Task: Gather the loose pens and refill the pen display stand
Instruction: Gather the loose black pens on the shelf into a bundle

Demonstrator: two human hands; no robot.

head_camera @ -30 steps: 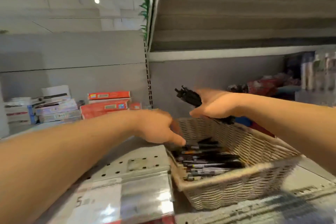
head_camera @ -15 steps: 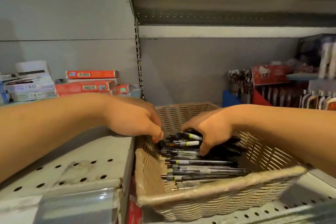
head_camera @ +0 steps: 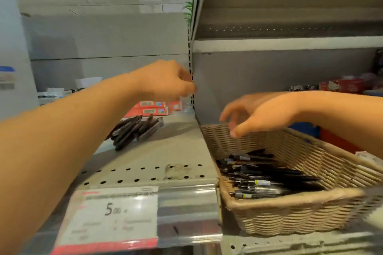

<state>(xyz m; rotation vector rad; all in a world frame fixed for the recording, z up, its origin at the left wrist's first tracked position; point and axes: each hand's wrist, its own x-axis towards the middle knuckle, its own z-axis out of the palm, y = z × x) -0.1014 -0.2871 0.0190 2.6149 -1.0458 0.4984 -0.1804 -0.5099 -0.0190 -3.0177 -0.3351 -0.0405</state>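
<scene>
Wicker basket (head_camera: 290, 219) on the shelf (head_camera: 178, 151) holds loose black pens (head_camera: 265, 180); another bundle (head_camera: 134, 130) lies left. Right hand (head_camera: 259, 114) hovers, fingers spread, empty; left hand (head_camera: 165, 80) blurred, grip unclear. Light, slick, rolling: grab mid-barrel, bunched.

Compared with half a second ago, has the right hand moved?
Yes. The right hand has lifted out of the wicker basket and hovers above its far rim, clear of the pens.
</scene>
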